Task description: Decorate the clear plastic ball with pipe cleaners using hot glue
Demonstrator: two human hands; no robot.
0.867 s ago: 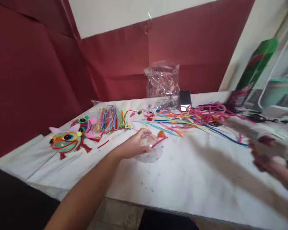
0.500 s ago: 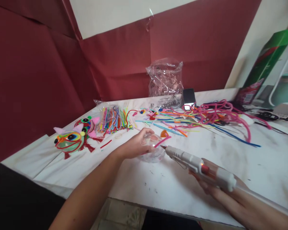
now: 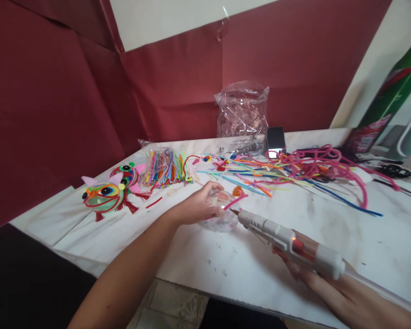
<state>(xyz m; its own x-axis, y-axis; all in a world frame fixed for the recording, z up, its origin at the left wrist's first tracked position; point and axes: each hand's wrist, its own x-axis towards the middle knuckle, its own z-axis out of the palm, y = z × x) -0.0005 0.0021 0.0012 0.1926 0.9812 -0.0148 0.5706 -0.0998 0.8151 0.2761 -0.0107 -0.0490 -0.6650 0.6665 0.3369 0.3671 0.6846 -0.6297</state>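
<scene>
My left hand [image 3: 205, 204] is closed around a clear plastic ball [image 3: 222, 224], which rests low over the table. A pink pipe cleaner [image 3: 238, 201] lies along the ball's right side and an orange piece [image 3: 239, 191] shows behind it. In my right hand [image 3: 301, 265] is a white glue gun [image 3: 277, 233] with a lit orange light and a clear glue stick at its back. Its nozzle points left and sits at the pink pipe cleaner; whether they touch I cannot tell. The right fingers are partly hidden behind the gun.
Two decorated ball figures [image 3: 104, 195] with red tassels stand at the left. Behind them lies a bag of colourful pipe cleaners [image 3: 166, 167]. Loose pipe cleaners [image 3: 315, 164] spread across the back right, near a small black box [image 3: 276, 141] and a clear plastic bag [image 3: 242, 112].
The view has shifted slightly, so the background sits further right. Both hands keep their hold, with the glue gun's nozzle still beside the pink pipe cleaner.
</scene>
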